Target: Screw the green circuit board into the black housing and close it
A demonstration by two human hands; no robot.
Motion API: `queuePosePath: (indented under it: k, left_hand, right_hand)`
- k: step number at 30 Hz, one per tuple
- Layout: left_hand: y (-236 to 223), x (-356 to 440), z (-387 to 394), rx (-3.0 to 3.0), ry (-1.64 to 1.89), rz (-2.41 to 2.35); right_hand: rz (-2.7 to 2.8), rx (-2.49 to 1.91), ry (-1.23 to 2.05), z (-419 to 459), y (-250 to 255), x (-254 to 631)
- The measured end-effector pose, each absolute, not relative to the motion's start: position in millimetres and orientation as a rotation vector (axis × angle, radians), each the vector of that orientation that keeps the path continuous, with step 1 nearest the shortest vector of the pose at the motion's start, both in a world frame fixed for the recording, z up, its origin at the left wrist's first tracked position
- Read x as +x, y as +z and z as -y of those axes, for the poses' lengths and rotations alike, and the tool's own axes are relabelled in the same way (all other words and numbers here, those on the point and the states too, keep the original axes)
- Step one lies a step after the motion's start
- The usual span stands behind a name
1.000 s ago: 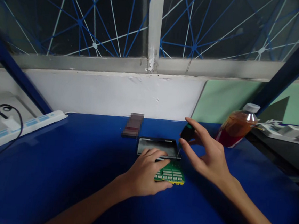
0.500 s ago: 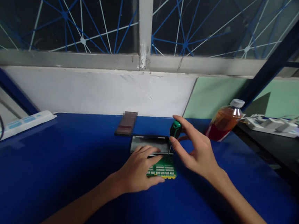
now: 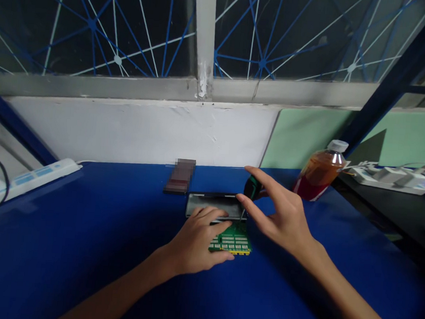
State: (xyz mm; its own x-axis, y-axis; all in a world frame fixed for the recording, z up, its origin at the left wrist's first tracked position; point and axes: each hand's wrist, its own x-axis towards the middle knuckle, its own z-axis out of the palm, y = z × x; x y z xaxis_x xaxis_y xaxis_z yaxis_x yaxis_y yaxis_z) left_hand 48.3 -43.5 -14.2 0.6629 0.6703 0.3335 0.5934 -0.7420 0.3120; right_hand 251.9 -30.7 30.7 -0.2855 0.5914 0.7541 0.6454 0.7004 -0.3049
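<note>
A green circuit board (image 3: 234,242) with rows of pale components and a yellow front edge lies on the blue table. My left hand (image 3: 198,242) spans it, thumb along the front edge and fingers over its back part, bracing it. Right behind the board sits a shallow, dark-rimmed grey tray-like case (image 3: 214,203); my fingertips overlap its front edge. In my right hand (image 3: 280,217) a green-and-black screwdriver (image 3: 251,188) stands nearly upright, its shaft pointing down to the back right of the board. Index finger and thumb are spread at the handle; the other fingers are partly hidden behind it.
Behind the case lies a dark, blurred-out flat object (image 3: 180,176). A bottle of reddish drink (image 3: 319,171) stands at the back right. White power strips lie at the left (image 3: 28,183) and on the dark surface at right (image 3: 389,179). A wall with windows closes off the back.
My right index finger and thumb have spread further around the screwdriver handle, which leans slightly more to the right. My left hand and the board have stayed put.
</note>
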Motion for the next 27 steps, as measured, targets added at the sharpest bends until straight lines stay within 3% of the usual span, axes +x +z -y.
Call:
queuePosePath:
  k: [14,27]
  left_hand:
    - [-14.2,47.4,44.3,2.708,0.653,-1.036]
    - [-15.1,47.1,43.5,2.699,0.653,-1.047]
  right_hand:
    - [2.002,-0.940,0.060,32.5,29.8,253.2]
    - [1.955,-0.943,-0.064,28.9,31.2,253.7]
